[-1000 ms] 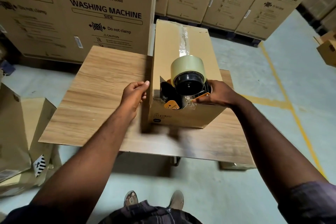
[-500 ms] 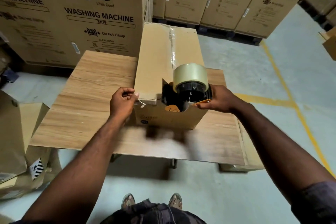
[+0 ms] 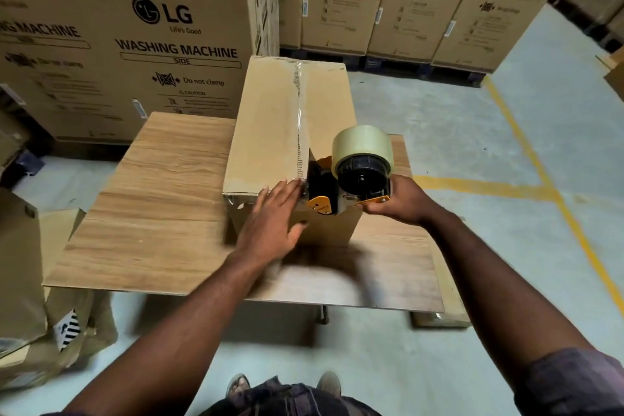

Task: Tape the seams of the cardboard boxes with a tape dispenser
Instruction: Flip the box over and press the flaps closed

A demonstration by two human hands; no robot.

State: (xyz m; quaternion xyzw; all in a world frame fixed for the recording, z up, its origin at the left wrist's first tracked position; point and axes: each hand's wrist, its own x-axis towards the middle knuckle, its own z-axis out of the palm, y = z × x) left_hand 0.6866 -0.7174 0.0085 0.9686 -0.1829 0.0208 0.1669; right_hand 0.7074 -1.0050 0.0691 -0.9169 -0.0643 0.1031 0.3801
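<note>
Left hand flat, seemingly pressing box; right hand grips tape dispenser.

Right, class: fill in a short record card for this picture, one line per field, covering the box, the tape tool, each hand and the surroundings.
Box: cardboard box lying on a wooden table
Seam: clear tape runs along the top seam to the near edge
Tool: tape dispenser, its roll on top, held at the box's near end
Left hand: left hand flat, fingers straight, on the box's near top edge
Right hand: right hand grips the dispenser's handle
Background: washing machine cartons stacked behind the table
</note>
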